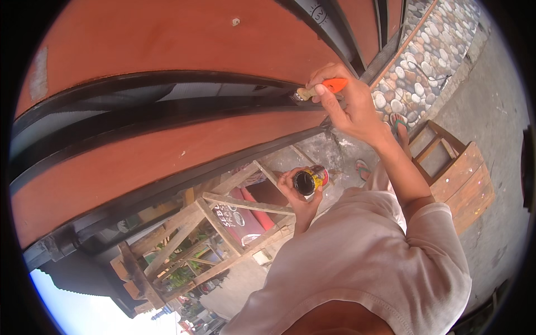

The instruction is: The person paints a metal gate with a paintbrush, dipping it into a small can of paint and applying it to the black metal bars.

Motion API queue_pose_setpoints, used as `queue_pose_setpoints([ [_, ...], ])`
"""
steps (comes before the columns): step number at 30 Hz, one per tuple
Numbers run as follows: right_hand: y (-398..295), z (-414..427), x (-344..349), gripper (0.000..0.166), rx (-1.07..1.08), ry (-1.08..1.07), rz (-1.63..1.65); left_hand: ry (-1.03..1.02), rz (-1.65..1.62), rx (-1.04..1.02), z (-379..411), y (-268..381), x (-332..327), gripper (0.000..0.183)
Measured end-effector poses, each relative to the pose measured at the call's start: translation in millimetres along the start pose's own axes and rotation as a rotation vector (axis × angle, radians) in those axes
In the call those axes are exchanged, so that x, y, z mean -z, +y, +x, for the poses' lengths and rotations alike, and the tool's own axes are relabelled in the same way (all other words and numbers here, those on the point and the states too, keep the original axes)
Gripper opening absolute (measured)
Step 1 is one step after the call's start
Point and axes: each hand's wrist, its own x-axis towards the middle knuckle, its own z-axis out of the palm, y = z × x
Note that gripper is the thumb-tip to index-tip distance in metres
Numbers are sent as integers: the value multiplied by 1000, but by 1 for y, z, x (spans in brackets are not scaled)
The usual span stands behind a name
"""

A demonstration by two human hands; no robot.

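My right hand (349,102) grips a paintbrush (331,86) with an orange handle. Its dark bristle end is at a black frame strip (251,98) between orange-painted wall panels (188,54); whether the bristles touch the strip is hard to tell. Lower down, my left hand (299,197) holds a small open paint can (316,178) with a yellow and red label. The can's mouth faces the camera and its inside looks black.
A wooden frame (247,205) of crossed timbers stands beside the wall. On the concrete floor (485,121) is a wooden stool (465,184), behind my body. Pebble paving (418,71) runs along the wall's foot at the upper right.
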Motion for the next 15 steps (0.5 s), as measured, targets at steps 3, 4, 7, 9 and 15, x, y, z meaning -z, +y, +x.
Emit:
queue_pose_setpoints([
  [3, 8, -7, -5, 11, 20, -52, -118, -10, -43, 19, 2, 0, -3, 85],
  [4, 8, -7, -9, 10, 43, -40, -90, -12, -42, 19, 3, 1, -4, 85],
  [7, -5, 0, -19, 9, 95, 13, 61, -10, -40, 11, 4, 2, -5, 85],
  [9, -16, 6, -27, 9, 134, 16, 111, -5, -36, 13, 3, 2, -4, 85],
  [15, -32, 9, -13, 9, 175, 74, 230, -1, -66, 19, 3, 3, -5, 84],
])
